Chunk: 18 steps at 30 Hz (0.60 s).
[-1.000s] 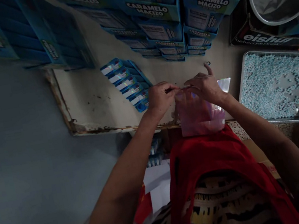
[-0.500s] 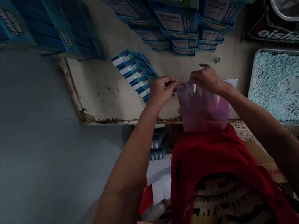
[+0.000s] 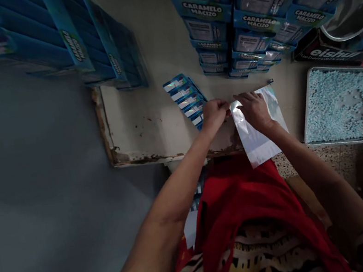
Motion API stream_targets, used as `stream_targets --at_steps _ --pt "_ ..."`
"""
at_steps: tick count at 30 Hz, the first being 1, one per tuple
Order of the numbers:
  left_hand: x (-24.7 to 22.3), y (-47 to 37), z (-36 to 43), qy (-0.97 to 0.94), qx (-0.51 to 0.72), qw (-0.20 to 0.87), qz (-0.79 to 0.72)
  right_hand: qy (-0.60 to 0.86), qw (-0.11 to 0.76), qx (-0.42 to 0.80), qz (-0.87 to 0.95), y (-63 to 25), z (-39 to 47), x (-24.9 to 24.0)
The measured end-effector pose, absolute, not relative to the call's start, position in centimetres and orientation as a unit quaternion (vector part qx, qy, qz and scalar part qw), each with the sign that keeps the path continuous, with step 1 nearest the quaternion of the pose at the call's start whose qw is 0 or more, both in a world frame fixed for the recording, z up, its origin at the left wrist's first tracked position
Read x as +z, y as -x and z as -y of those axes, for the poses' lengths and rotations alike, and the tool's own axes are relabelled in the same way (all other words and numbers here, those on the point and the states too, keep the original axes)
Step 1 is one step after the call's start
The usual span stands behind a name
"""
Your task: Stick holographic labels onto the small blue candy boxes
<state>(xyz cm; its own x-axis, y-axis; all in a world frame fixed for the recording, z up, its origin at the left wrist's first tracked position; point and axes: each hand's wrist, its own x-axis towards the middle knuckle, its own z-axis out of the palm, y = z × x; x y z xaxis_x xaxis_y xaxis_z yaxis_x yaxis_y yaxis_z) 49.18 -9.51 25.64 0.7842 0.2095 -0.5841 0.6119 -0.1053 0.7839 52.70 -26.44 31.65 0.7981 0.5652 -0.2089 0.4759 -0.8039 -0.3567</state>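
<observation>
A shiny silver plastic bag (image 3: 259,144) slants across the front edge of the table, its lower end over the red apron. My right hand (image 3: 255,111) is bent over the upper part of this bag, its thumb and fingertips gripping near the top left corner. Just left of that corner, my left hand (image 3: 215,115) is closed in a pinch; what lies between its fingertips is too dark to make out. Right behind my left hand lies a slanted row of small blue packs (image 3: 186,98) with shiny white strips.
Tall stacks of blue "Caramelo Macizo" boxes (image 3: 203,10) stand at the back, more blue boxes (image 3: 74,44) at left. On the right are a metal tray (image 3: 308,113) of pale blue candies, a round metal bowl (image 3: 342,35) and a black carton (image 3: 328,51). The table edge (image 3: 143,160) is chipped.
The bag has turned from see-through purple to silver, and shifted right and tilted. My left fingers have moved off its top edge to beside its corner. The whole view has shifted.
</observation>
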Motion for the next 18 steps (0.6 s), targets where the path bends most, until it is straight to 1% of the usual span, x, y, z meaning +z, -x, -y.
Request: stream_targets --at_steps 5,9,11,15,18 --pt "25.6 -49.3 9.4 -0.780 -0.128 0.567 -0.230 0.939 0.147 0.153 0.269 -50.4 26.3 29.0" --pt "26.2 -49.5 9.6 -0.800 -0.122 0.549 -0.208 0.932 0.158 0.145 0.291 -49.5 27.3 27.4" --pt "26.5 -49.5 9.8 -0.798 -0.127 0.545 -0.223 0.923 0.165 0.148 0.313 -49.0 28.0 27.2" --pt "26.8 -49.7 9.9 -0.754 -0.157 0.581 -0.264 0.916 0.184 0.160 0.320 -48.1 29.3 27.6" --pt "26.8 -49.7 9.8 -0.754 -0.137 0.591 -0.250 0.919 0.208 0.155 0.298 -48.4 29.9 28.2"
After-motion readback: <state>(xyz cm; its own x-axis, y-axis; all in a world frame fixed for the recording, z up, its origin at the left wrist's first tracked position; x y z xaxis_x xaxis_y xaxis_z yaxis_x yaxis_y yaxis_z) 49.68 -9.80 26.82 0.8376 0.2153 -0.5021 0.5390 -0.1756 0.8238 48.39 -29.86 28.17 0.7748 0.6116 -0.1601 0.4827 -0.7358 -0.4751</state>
